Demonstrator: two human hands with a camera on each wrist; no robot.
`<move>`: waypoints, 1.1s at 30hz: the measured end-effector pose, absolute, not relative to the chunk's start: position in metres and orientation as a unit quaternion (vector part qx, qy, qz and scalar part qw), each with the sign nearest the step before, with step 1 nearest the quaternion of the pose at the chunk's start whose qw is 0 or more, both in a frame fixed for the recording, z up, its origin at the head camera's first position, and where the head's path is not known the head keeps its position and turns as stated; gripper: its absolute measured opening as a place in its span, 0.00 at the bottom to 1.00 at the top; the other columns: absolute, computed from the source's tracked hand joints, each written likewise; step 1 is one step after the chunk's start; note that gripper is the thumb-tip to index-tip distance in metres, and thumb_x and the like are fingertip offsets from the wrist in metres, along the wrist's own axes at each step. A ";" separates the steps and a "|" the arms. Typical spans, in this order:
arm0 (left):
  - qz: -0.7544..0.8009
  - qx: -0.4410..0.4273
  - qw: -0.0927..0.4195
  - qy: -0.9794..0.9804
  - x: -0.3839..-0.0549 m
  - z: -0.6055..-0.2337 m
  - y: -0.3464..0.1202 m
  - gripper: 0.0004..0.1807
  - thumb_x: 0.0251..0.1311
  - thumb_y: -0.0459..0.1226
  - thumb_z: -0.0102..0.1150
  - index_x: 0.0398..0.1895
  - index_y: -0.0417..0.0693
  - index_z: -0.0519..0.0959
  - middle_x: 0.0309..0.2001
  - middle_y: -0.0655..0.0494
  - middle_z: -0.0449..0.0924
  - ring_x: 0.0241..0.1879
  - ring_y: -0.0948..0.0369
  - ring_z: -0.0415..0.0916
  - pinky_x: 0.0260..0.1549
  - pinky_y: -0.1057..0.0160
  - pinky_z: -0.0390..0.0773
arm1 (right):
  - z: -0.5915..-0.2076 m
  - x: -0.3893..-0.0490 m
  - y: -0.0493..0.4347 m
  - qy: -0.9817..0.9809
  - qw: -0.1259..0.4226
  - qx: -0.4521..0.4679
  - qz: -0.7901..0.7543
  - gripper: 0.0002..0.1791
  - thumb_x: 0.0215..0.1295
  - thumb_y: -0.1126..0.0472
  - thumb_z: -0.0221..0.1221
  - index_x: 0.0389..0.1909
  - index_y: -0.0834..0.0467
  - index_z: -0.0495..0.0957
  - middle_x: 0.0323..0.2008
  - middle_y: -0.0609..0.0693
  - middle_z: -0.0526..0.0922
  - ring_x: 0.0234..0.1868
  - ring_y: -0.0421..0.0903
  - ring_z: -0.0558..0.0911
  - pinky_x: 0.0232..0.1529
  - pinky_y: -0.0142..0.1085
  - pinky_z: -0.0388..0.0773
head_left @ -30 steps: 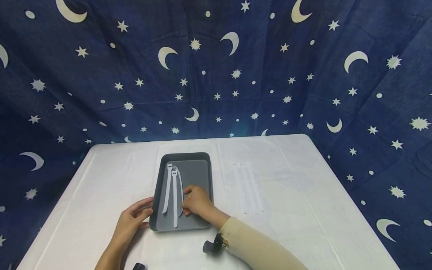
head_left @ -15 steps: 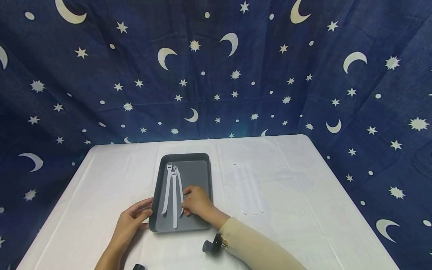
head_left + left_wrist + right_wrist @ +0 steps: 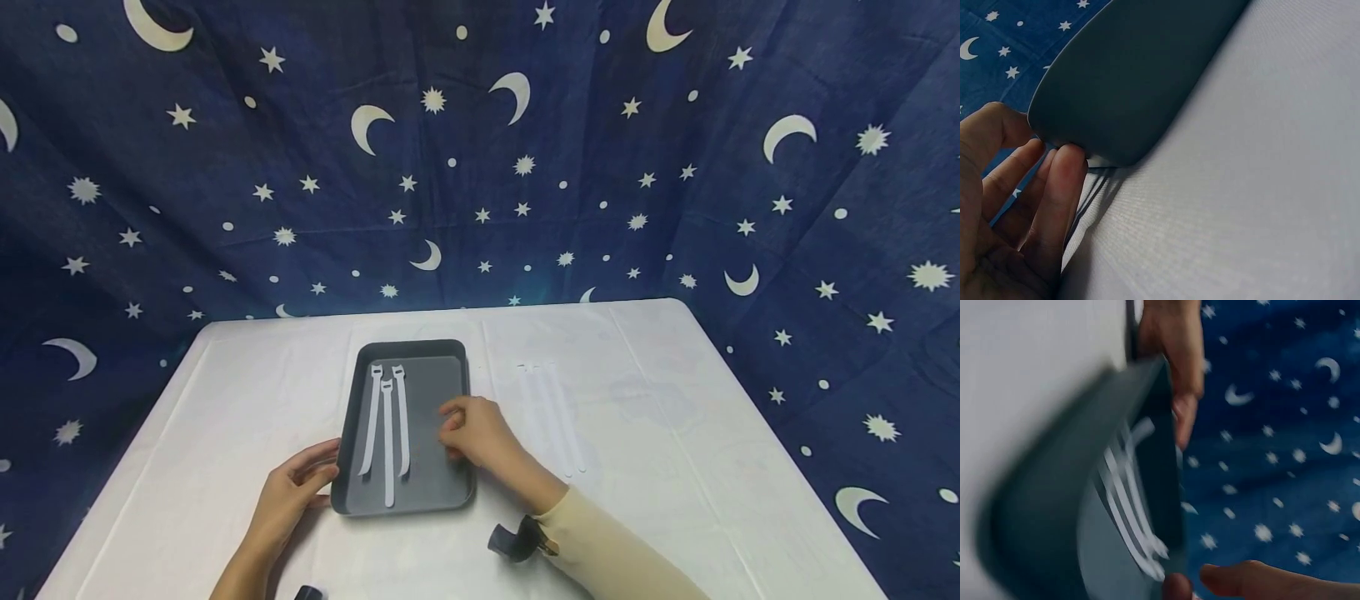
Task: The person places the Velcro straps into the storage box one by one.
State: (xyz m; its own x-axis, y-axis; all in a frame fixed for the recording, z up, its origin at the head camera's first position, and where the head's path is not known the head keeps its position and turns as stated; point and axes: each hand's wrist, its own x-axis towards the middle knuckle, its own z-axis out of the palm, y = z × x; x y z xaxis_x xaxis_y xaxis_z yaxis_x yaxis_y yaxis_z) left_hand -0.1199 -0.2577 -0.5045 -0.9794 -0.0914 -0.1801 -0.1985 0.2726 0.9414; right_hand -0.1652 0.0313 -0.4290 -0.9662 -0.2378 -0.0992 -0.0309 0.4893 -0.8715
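Three white straps with slotted heads, shaped like hook-and-loop cable ties, lie lengthwise in the dark grey tray (image 3: 438, 375): a left strap (image 3: 371, 425), a middle strap (image 3: 388, 450) set lower, and a right strap (image 3: 403, 421). My left hand (image 3: 294, 487) rests its fingertips against the tray's left side; the left wrist view has those fingers (image 3: 1063, 178) right at the outer wall. Over the tray's right rim hovers my right hand (image 3: 480, 432), fingers loosely bent and holding nothing. Its thumb and finger (image 3: 1235, 579) stand apart in the right wrist view.
To the right of the tray, faint white strips (image 3: 564, 417) lie side by side on the white tablecloth (image 3: 660, 467), partly behind the right hand. A dark blue curtain (image 3: 480, 167) with moons and stars hangs behind the table.
My right hand has let go of the right strap and moved right to the tray's rim. That strap's head has shifted right, away from the middle strap. The left hand stays put.
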 end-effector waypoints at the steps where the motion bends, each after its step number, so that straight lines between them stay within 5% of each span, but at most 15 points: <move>1: 0.598 -0.092 0.046 0.795 -0.120 -0.504 -0.258 0.28 0.62 0.39 0.65 0.65 0.42 0.73 0.61 0.38 0.76 0.42 0.72 0.81 0.35 0.61 0.88 | -0.425 -0.165 0.041 0.860 0.095 -0.074 -0.495 0.21 0.53 0.71 0.64 0.50 0.68 0.79 0.26 0.50 0.85 0.19 0.44 0.84 0.19 0.31 0.81; 8: 0.600 -0.085 0.045 0.794 -0.120 -0.501 -0.257 0.28 0.62 0.39 0.64 0.65 0.41 0.72 0.61 0.38 0.75 0.43 0.73 0.81 0.35 0.61 0.88 | -0.410 -0.159 0.118 0.884 0.038 0.030 -0.465 0.19 0.55 0.69 0.65 0.50 0.67 0.80 0.33 0.55 0.86 0.24 0.47 0.86 0.25 0.35 0.85; 16: 0.595 -0.087 0.049 0.797 -0.120 -0.500 -0.257 0.30 0.62 0.40 0.64 0.66 0.41 0.71 0.63 0.38 0.73 0.43 0.75 0.80 0.36 0.63 0.87 | -0.429 -0.144 0.181 0.901 0.033 0.098 -0.422 0.22 0.58 0.68 0.65 0.53 0.71 0.77 0.37 0.60 0.85 0.24 0.49 0.86 0.27 0.38 0.85; 33: 0.604 -0.088 0.040 0.791 -0.120 -0.502 -0.256 0.27 0.62 0.38 0.64 0.64 0.41 0.73 0.60 0.38 0.76 0.42 0.71 0.81 0.35 0.60 0.88 | -0.469 -0.134 0.178 0.928 -0.012 0.122 -0.351 0.17 0.50 0.69 0.70 0.42 0.70 0.82 0.26 0.52 0.82 0.28 0.47 0.79 0.30 0.41 0.80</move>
